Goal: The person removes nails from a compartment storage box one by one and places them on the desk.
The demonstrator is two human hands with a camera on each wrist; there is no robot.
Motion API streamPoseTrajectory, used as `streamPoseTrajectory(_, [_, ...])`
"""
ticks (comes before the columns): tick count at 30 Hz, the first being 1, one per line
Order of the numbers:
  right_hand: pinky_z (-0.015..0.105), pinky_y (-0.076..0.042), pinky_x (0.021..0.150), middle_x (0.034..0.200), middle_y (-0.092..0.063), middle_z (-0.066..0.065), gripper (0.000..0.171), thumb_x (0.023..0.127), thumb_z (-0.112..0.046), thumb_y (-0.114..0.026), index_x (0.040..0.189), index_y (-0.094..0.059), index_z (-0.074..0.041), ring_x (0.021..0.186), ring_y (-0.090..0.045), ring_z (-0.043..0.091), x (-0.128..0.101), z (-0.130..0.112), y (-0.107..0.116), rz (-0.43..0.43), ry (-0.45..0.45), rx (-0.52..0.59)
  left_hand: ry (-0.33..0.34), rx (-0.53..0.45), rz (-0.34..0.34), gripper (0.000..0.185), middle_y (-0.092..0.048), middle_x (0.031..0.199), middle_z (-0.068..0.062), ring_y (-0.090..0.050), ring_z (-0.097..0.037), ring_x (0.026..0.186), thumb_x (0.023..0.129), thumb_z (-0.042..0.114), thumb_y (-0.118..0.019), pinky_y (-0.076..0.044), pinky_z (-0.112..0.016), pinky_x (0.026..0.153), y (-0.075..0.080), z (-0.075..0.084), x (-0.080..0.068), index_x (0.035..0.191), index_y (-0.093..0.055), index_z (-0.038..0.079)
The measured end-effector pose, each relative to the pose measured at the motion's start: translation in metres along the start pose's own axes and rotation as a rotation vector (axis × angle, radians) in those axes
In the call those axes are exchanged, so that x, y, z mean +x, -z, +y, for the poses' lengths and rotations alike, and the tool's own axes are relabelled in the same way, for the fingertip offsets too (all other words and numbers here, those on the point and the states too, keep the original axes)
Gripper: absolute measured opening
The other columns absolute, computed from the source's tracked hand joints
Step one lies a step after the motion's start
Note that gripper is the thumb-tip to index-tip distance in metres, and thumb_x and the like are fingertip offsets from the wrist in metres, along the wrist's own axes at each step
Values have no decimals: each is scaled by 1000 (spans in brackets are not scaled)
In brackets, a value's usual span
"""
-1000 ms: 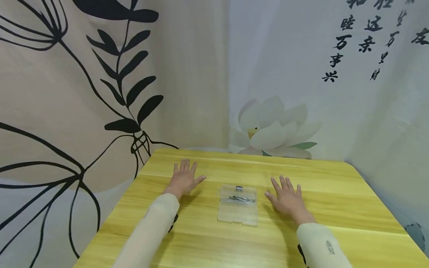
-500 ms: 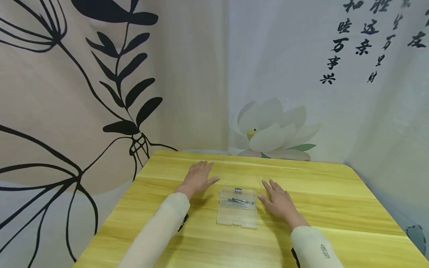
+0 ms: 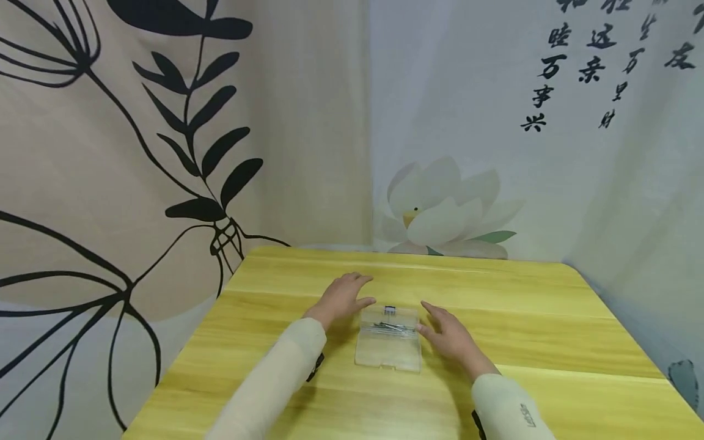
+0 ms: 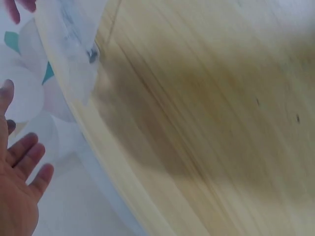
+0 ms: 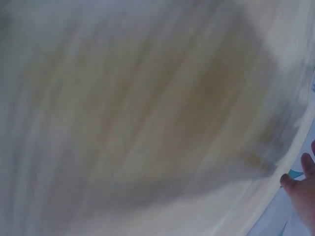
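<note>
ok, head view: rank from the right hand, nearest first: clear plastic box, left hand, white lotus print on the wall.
1. Clear plastic box: just left of the right hand, at its thumb.
2. Left hand: across the box, on its far-left side.
3. White lotus print: on the backdrop behind the table.

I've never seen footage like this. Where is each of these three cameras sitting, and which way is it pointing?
Head view: worn on the head, looking forward and down at the yellow table; shows both sleeved forearms, the left hand and right hand either side of a clear plastic box.
Left wrist view: at the left wrist, looking across the blurred tabletop; open fingers show.
Right wrist view: at the right wrist, very blurred wood; only fingertips.
Shared: head and left wrist views both show the box.
</note>
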State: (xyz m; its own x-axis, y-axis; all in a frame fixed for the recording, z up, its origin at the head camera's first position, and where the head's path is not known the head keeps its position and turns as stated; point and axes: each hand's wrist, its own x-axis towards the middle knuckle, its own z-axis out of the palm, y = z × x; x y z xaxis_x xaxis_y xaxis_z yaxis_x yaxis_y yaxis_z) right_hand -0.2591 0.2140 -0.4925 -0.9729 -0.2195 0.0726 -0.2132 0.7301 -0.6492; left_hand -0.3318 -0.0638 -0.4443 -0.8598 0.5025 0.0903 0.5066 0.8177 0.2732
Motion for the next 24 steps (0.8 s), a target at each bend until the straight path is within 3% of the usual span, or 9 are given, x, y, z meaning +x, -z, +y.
streamPoseTrajectory(10, [62, -30, 108, 148, -44, 23, 63, 100, -34, -61, 155, -37, -14, 137, -39, 44, 0, -1, -9, 3, -83, 136, -99, -198, -51, 40, -63, 124, -9, -58, -26, 114, 97, 28, -67, -48, -40, 96, -8, 13, 2, 130, -63, 6])
streamPoseTrajectory(19, [59, -31, 110, 147, -46, 22, 56, 100, -29, -61, 150, -44, -10, 137, -39, 43, -3, -2, -11, -15, -88, 153, -56, -325, -81, 27, -66, 114, -3, -60, -22, 106, 96, 20, -68, -50, -37, 90, -22, 16, -1, 120, -70, 7])
streamPoseTrajectory(24, [60, -30, 110, 146, -49, 18, 53, 101, -29, -60, 149, -47, -12, 136, -40, 43, -4, -2, -12, -6, -107, 127, -64, -308, -69, 20, -65, 108, 2, -60, -16, 101, 95, 20, -70, -51, -33, 88, -31, 17, 1, 113, -74, 11])
